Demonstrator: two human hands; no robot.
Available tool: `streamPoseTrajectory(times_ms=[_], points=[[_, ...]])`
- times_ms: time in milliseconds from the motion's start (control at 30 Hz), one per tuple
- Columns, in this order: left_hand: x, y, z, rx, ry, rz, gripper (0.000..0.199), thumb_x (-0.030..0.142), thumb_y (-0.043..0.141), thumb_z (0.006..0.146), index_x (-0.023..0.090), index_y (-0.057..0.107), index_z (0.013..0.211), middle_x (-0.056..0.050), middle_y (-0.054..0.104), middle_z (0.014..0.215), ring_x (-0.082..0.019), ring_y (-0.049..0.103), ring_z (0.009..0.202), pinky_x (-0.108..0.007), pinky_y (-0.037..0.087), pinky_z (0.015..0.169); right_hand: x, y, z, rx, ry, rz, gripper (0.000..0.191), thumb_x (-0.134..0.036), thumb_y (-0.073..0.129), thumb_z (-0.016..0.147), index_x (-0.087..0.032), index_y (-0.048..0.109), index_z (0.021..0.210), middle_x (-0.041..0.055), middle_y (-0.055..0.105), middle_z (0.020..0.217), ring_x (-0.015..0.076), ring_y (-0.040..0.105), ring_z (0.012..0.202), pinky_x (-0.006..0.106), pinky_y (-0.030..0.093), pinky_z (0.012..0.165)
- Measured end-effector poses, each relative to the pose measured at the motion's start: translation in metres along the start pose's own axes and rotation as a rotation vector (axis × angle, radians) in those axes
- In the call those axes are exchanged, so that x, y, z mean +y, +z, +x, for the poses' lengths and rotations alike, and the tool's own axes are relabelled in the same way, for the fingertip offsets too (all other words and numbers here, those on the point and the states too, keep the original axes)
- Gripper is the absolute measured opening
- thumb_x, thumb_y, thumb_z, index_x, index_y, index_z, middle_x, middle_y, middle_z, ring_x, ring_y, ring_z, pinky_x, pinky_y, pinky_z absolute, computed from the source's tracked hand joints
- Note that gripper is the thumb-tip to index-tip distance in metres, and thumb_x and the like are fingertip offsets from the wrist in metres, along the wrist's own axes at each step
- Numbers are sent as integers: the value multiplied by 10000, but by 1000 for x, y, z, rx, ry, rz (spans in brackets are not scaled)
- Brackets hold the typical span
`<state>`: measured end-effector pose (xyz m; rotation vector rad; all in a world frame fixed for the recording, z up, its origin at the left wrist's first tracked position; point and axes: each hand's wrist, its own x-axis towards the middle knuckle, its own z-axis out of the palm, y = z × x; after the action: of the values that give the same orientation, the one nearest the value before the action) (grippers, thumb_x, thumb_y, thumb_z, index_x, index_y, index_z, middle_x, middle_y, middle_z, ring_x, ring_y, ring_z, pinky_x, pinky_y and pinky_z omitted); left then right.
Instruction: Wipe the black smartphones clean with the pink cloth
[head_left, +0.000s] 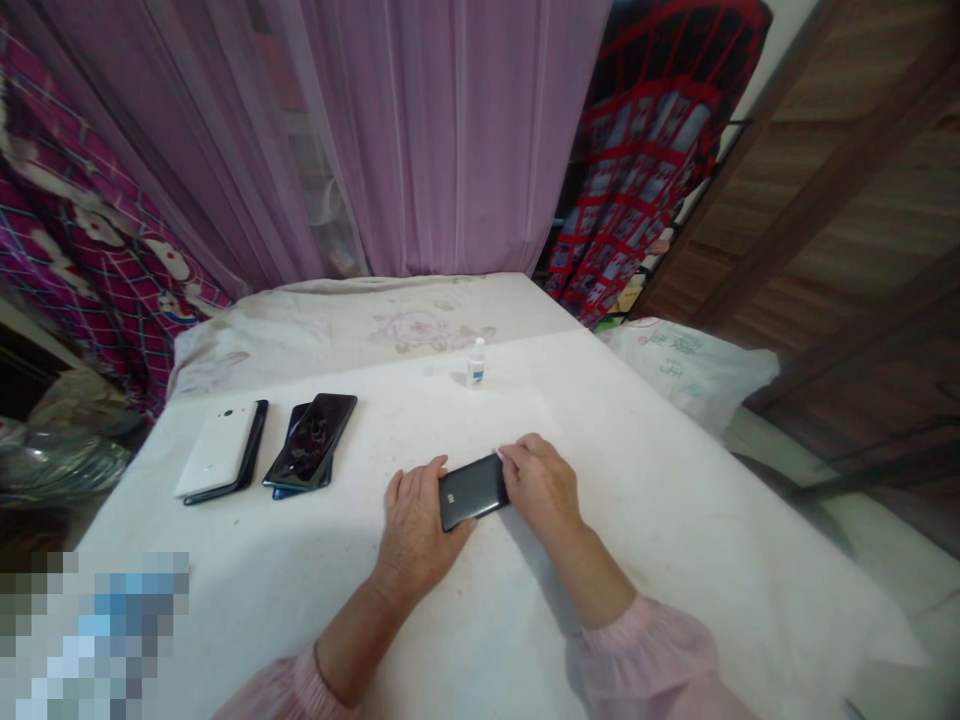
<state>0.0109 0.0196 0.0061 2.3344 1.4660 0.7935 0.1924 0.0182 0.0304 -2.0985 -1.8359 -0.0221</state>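
In the head view, the black phone [472, 492] lies back up on the white-covered surface [675, 560], between the two hands. The left hand [417, 530] grasps its left end, fingers at the far edge and thumb at the near one. The right hand [541, 485] has its fingers bunched at the right end; whether they pinch anything, I cannot tell. A small white bottle [476, 367] stands upright beyond.

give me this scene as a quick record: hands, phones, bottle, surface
left hand: on the left end of a black phone
right hand: fingers at its right end
far-left pair: white phone atop a dark phone
next pair: glossy phone across a blue-edged phone
bottle: small, white, upright
surface: white cloth
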Motion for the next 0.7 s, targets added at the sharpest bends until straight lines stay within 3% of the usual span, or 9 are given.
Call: streamPoseTrajectory(times_ms=[200, 467, 700], points=[[0, 0, -1, -10, 1, 5, 644, 239, 639, 714, 203, 352, 1290, -77, 609, 1114, -275, 553, 1097, -547, 267, 1072, -32, 7, -8, -38, -205, 93, 240, -233, 504, 907, -273, 739, 931, 29, 660, 910, 165, 574, 838, 262, 419, 715], [0, 0, 0, -15, -4, 5, 663, 271, 660, 696, 198, 372, 1288, -82, 614, 1123, -284, 559, 1090, -555, 263, 1075, 11, 4, -1, 31, 34, 18, 226, -228, 522, 888, -275, 737, 941, 28, 659, 919, 152, 580, 820, 247, 413, 690], [-1, 0, -1, -3, 6, 1, 661, 253, 652, 699, 208, 362, 1291, -81, 617, 1116, -283, 561, 1091, -550, 267, 1068, -20, 5, -29, 61, -199, 124, 250, -234, 484, 920, -258, 729, 880, 7, 636, 795, 118, 562, 693, 231, 395, 618]])
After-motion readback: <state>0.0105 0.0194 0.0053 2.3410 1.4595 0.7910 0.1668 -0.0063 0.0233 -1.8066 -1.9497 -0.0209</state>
